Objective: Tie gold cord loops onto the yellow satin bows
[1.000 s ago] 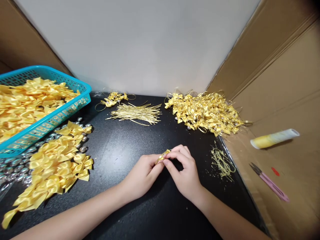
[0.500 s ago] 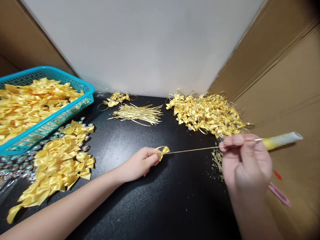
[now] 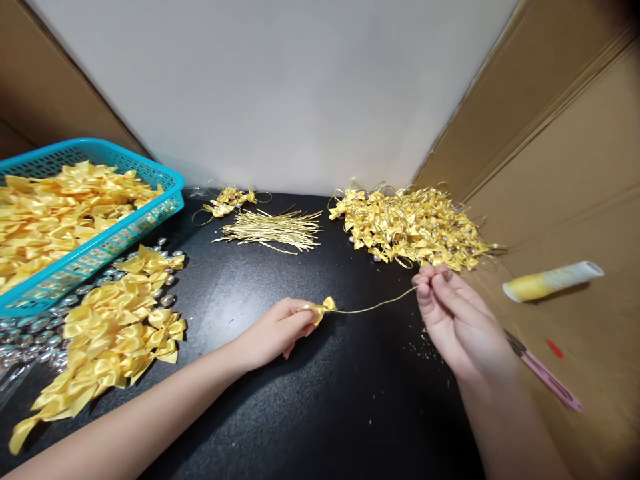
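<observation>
My left hand (image 3: 280, 330) is closed on a yellow satin bow (image 3: 325, 310) with a loop of gold cord about it. From the bow a thin gold cord (image 3: 377, 307) runs right in a slack curve to my right hand (image 3: 460, 317). The fingertips of that hand are pinched on the cord's far end. Behind my hands lies a bundle of cut gold cords (image 3: 273, 230). A large heap of yellow bows with gold loops and silvery beads (image 3: 410, 227) is at the back right, just beyond my right hand.
A turquoise basket (image 3: 95, 250) of yellow bows stands at left, with loose bows (image 3: 110, 320) and silvery beads (image 3: 43, 330) before it. A smaller looped-bow cluster (image 3: 227, 200) lies at the back. On the cardboard at right are a yellow-white tube (image 3: 553, 280) and a pink-handled tool (image 3: 550, 380).
My right hand has moved left, nearer the bow, and the cord has gone from taut to slack. A thin reddish thing at its fingers no longer shows. My left hand stays nearly in place.
</observation>
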`<state>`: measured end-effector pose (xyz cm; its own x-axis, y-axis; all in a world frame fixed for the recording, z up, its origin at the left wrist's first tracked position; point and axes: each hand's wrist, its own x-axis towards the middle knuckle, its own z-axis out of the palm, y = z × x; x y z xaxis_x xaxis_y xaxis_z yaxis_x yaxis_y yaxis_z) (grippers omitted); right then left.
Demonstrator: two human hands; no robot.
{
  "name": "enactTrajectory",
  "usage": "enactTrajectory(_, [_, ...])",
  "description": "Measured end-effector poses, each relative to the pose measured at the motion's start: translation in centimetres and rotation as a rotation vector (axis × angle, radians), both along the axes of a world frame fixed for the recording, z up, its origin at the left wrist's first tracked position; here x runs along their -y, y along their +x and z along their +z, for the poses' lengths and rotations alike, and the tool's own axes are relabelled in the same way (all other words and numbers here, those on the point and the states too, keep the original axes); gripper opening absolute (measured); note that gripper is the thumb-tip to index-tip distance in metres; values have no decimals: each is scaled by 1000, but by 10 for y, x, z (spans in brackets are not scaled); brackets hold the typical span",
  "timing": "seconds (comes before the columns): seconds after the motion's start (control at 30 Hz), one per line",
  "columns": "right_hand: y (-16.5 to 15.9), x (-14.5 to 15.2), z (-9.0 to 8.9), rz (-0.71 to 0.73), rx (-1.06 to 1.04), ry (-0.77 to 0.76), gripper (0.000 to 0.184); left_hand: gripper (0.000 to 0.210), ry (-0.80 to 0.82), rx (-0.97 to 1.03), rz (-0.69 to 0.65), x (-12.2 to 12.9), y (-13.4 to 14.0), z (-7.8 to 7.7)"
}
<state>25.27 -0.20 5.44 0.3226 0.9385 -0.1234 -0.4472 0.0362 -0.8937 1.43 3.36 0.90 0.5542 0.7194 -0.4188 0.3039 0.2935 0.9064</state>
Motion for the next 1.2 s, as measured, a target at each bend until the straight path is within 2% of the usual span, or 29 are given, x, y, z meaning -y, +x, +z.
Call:
enactTrajectory(0.13, [-8, 3, 1, 51, -52, -7, 23, 31, -10, -11, 10, 0, 1, -1])
enactTrajectory(0.27, [-13, 9, 7, 131, -65, 38, 25, 29, 32, -168, 11, -3, 2, 2])
enactTrajectory(0.4, [-11, 14, 13, 95, -1, 94, 24, 25, 122, -321, -5, -9, 3, 8])
enactTrajectory(0.57, [-7, 11, 12, 52, 51, 137, 22, 24, 145, -372, -35, -13, 3, 11])
enactTrajectory(0.67, [-11, 8, 7, 69, 110, 148, 18, 27, 91, -332, -41, -16, 2, 11])
enactTrajectory(0.77, [-17, 5, 4, 120, 158, 137, 15, 39, -30, -249, -35, -20, -6, 12])
enactTrajectory(0.87, [-20, -1, 9, 193, 192, 158, 13, 53, -194, -93, -31, -22, -18, 16])
enactTrajectory(0.93, [-22, -7, 16, 251, 216, 202, 11, 51, -237, 46, 4, -22, -24, 20])
enactTrajectory(1.0, [-27, -14, 25, 317, 246, 245, 9, 40, -137, 122, 84, -21, -25, 25])
enactTrajectory(1.1, [-44, -27, 39, 419, 289, 280, 9, 23, 178, 111, 180, -20, -23, 37])
enactTrajectory(1.2, [-65, -45, 48, 495, 290, 317, 11, 26, 417, 98, 51, -22, -16, 51])
